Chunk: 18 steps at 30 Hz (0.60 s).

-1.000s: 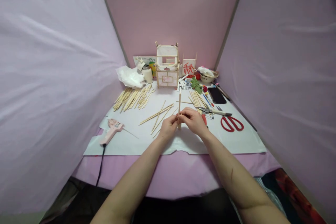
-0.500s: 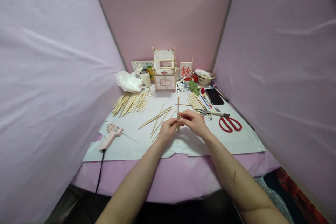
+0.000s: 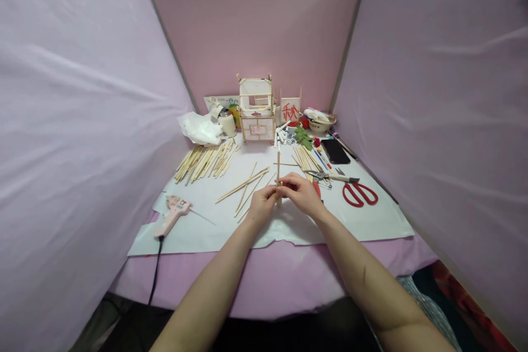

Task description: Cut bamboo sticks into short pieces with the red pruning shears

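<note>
Both hands meet at the front middle of the table around upright wooden sticks point(image 3: 278, 164). My left hand point(image 3: 263, 202) is closed, its thumb and fingers pinching the sticks from the left. From the right, my right hand point(image 3: 300, 191) is closed on the same sticks near the left fingertips. A short piece shows below the fingers, close to the table; how the pieces join is hidden. Left of my hands, several loose sticks point(image 3: 243, 185) lie crossed. To the right are pliers point(image 3: 315, 176) and red-handled scissors point(image 3: 360, 195).
A pink glue gun point(image 3: 173, 215) lies at left, its cord over the front edge. Behind are a stick pile point(image 3: 202, 162), a stick-frame house model point(image 3: 256, 113), a white jar point(image 3: 226, 122), a phone point(image 3: 335, 151), a green leaf point(image 3: 303, 136) and a bowl point(image 3: 320, 125).
The fingers of my right hand have shifted slightly around the sticks. The whole view has moved a little; the sticks stay upright in both hands.
</note>
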Each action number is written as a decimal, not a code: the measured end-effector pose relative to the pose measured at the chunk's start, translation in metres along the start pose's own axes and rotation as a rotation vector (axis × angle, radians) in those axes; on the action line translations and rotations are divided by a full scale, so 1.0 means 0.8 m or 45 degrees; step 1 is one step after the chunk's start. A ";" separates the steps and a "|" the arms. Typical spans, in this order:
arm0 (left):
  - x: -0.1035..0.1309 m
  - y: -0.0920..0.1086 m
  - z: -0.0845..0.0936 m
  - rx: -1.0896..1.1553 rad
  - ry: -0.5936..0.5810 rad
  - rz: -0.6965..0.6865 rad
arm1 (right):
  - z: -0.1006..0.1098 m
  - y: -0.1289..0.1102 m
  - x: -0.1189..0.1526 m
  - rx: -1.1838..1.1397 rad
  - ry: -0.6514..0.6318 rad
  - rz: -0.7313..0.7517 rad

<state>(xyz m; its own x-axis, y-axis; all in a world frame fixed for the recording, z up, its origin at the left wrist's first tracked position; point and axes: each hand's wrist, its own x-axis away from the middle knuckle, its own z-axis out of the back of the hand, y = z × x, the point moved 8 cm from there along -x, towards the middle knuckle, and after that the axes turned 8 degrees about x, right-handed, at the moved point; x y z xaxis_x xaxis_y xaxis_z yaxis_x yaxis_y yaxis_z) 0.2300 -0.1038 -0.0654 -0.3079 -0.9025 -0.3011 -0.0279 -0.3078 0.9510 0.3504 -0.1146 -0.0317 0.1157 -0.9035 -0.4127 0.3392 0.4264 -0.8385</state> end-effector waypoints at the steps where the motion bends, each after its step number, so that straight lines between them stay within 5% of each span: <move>1: 0.000 0.000 0.000 0.006 0.004 0.001 | 0.000 0.000 0.000 -0.001 0.003 0.001; 18: -0.002 -0.013 0.001 0.142 0.023 0.073 | 0.011 -0.011 0.005 0.023 0.171 0.031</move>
<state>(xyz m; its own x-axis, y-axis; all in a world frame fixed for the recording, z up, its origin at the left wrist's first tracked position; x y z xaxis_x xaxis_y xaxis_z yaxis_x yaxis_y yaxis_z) 0.2302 -0.0994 -0.0745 -0.2951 -0.9232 -0.2463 -0.1165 -0.2210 0.9683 0.3562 -0.1225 -0.0225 -0.0016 -0.8784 -0.4779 0.3549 0.4463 -0.8215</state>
